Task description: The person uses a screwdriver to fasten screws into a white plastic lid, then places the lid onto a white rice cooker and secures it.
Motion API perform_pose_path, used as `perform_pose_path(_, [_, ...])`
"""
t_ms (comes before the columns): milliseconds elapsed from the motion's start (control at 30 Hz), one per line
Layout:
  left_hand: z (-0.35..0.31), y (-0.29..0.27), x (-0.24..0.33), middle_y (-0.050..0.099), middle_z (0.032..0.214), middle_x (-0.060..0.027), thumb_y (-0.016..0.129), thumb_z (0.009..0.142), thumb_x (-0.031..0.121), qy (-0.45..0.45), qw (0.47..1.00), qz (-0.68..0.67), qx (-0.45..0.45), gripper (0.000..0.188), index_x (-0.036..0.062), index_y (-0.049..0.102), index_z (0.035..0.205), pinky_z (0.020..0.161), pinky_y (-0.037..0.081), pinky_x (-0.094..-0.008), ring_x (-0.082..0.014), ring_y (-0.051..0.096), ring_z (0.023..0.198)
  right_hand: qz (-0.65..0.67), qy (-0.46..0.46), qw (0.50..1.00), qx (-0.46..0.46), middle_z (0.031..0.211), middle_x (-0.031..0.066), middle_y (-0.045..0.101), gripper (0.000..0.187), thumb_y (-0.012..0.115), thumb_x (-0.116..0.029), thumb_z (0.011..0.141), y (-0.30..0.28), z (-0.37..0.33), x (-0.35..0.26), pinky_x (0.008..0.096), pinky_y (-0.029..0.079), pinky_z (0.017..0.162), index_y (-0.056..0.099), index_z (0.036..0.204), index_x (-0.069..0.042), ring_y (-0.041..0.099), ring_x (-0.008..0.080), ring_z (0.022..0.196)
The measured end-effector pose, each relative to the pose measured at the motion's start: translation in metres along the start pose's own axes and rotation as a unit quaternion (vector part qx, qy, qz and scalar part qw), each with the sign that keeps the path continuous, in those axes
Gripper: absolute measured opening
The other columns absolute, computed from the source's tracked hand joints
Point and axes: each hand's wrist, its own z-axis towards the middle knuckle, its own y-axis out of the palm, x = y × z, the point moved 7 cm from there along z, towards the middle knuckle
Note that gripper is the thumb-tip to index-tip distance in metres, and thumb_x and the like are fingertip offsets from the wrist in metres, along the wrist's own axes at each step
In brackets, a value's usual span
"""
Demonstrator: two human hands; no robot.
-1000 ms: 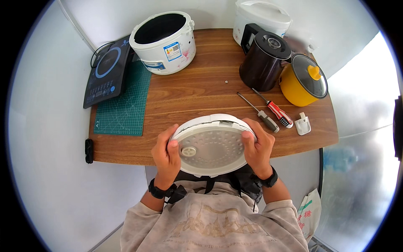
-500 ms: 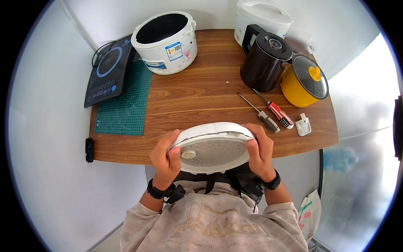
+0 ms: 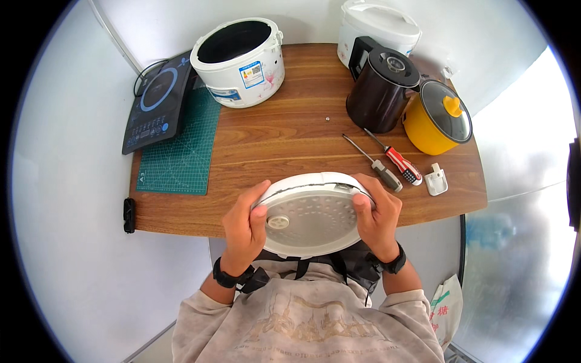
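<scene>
Between my hands, at the table's near edge, is a round white rice cooker lid. Its dimpled inner metal plate and a small round vent cap at the left face me. My left hand grips the left rim, thumb on the inner side and fingers behind. My right hand holds the right rim in the same way. A gap shows along the lid's upper edge, near my right fingers. The white rice cooker body, lidless with a dark inside, stands at the back left of the table.
Right of centre lie a grey-handled screwdriver, a red-and-white screwdriver and a small white plastic part. Behind them stand a dark kettle, a yellow pot and another white cooker. An induction cooktop overlaps a green cutting mat at left.
The lid has tilted so that more of its inner plate faces me, and it has shifted slightly right. Both hands keep their hold and have moved with it.
</scene>
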Motion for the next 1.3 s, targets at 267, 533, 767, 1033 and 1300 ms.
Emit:
perform_pose_path(267, [0.007, 0.005, -0.006, 0.073, 0.105, -0.0188, 0.052, 0.108, 0.026, -0.021, 0.999, 0.02, 0.017, 0.033, -0.0007, 0.065, 0.122, 0.076, 0.054, -0.0313, -0.0268, 0.071, 0.087, -0.023, 0.071, 0.997, -0.027, 0.08, 0.0142, 0.069, 0.023, 0.067, -0.023, 0.1, 0.005, 0.004, 0.005, 0.0288, 0.051, 0.062, 0.069, 0.106, -0.001, 0.066, 0.0217, 0.064])
perform_pose_path(533, [0.013, 0.004, -0.035, 0.073, 0.107, -0.0136, 0.048, 0.11, 0.029, -0.117, 0.992, -0.015, 0.054, 0.036, -0.0008, 0.065, 0.121, 0.084, 0.053, -0.031, -0.0177, 0.067, 0.094, 0.088, 0.118, 0.987, -0.057, 0.094, 0.0164, 0.073, 0.044, 0.064, -0.031, 0.101, 0.019, 0.009, 0.029, 0.0342, 0.053, 0.075, 0.053, 0.132, -0.002, 0.071, 0.0235, 0.08])
perform_pose_path(767, [0.01, 0.003, -0.078, 0.066, 0.109, -0.0068, 0.042, 0.112, 0.035, -0.217, 0.965, -0.107, 0.102, 0.043, -0.0022, 0.064, 0.119, 0.091, 0.048, -0.0292, -0.0131, 0.059, 0.1, 0.106, 0.156, 0.968, -0.167, 0.104, 0.0196, 0.073, 0.062, 0.073, -0.03, 0.093, 0.035, -0.02, 0.041, 0.0358, 0.057, 0.081, 0.044, 0.141, 0.0, 0.074, 0.0252, 0.089])
perform_pose_path(1033, [0.004, 0.02, -0.118, 0.058, 0.098, -0.003, 0.042, 0.112, 0.038, -0.299, 0.935, -0.173, 0.083, 0.041, 0.0012, 0.06, 0.109, 0.082, 0.048, -0.0266, -0.0091, 0.053, 0.091, 0.118, 0.218, 0.955, -0.162, 0.094, 0.0137, 0.075, 0.053, 0.074, -0.023, 0.091, 0.047, -0.032, 0.062, 0.0306, 0.059, 0.071, 0.055, 0.134, 0.003, 0.073, 0.0172, 0.075])
perform_pose_path(1300, [0.01, 0.022, -0.126, 0.058, 0.095, -0.0044, 0.043, 0.111, 0.04, -0.294, 0.944, -0.133, 0.075, 0.041, 0.0018, 0.058, 0.107, 0.08, 0.05, -0.0278, -0.0098, 0.055, 0.091, 0.204, 0.297, 0.923, -0.136, 0.094, 0.0126, 0.074, 0.048, 0.07, -0.022, 0.095, 0.051, -0.03, 0.064, 0.0271, 0.058, 0.059, 0.056, 0.132, 0.005, 0.071, 0.0125, 0.075])
